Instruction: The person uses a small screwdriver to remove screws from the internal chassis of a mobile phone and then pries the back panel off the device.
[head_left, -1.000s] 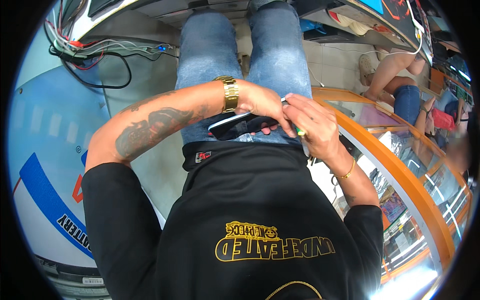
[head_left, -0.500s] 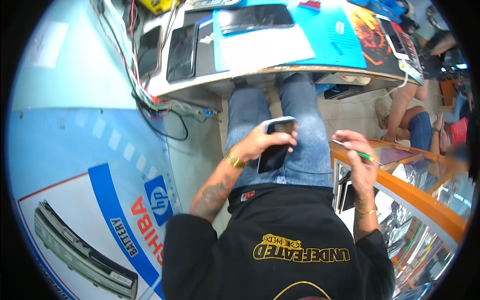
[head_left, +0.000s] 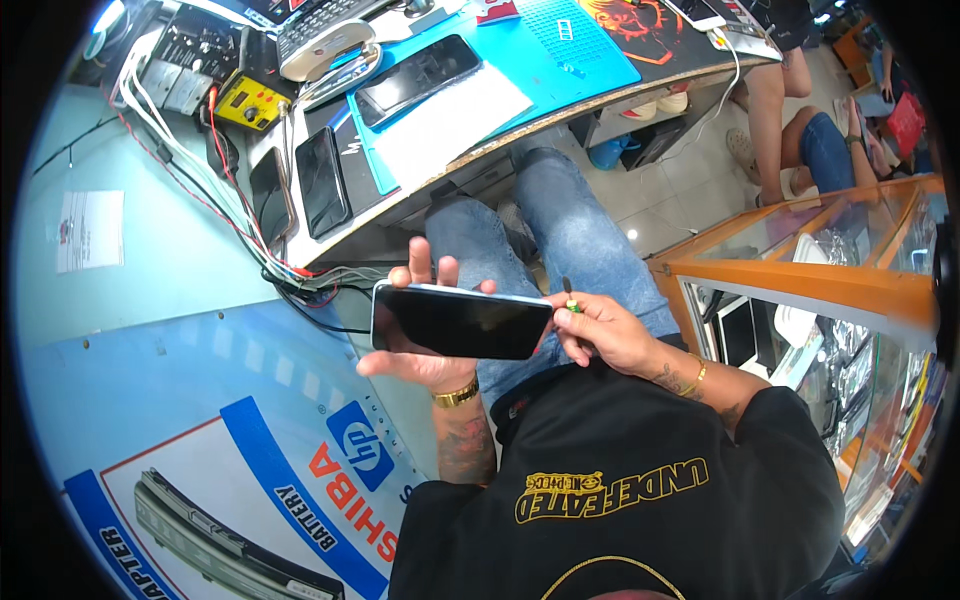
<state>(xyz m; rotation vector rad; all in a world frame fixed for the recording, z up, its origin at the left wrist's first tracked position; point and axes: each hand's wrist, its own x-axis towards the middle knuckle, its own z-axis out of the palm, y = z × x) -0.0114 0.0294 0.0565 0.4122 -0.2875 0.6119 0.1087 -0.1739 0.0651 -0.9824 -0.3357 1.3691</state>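
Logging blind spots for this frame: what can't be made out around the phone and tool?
Head view only:
- Tool tip: behind the phone edge.
- Left hand palm: covered by the phone.
- Tool handle: buried in the right hand.
- Phone's back: faces away.

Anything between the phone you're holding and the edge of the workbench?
In the head view, only the left hand's fingertips rising behind the phone, then jeans-clad knees below the workbench edge.

Cluttered counter [head_left: 420,190] with a blue work mat [head_left: 560,60], white paper sheet [head_left: 450,125], two dark phones [head_left: 300,185] lying side by side, yellow meter [head_left: 243,102], tangled red and white wires [head_left: 215,185], orange-framed glass display case [head_left: 840,270] alongside
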